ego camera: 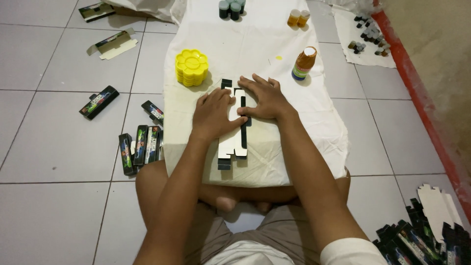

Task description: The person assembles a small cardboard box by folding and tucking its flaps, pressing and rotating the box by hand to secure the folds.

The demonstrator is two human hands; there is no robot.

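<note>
A flat, unfolded cardboard box blank (234,142), white inside with black edges, lies lengthwise on a white cloth (304,132) spread over the tiled floor. My left hand (212,114) presses flat on its left half, thumb stretched across toward the middle fold. My right hand (265,97) lies palm down on the blank's upper right part, fingers spread. Both hands touch the blank; neither grips it. My crossed legs sit just below the cloth's near edge.
On the cloth stand a stack of yellow flower-shaped palettes (192,67), an orange bottle (304,64), two small orange jars (298,18) and dark jars (230,9). Folded black boxes (141,146) lie left on the floor. Flat blanks (422,235) pile at bottom right. A red-edged wall (417,93) runs along the right.
</note>
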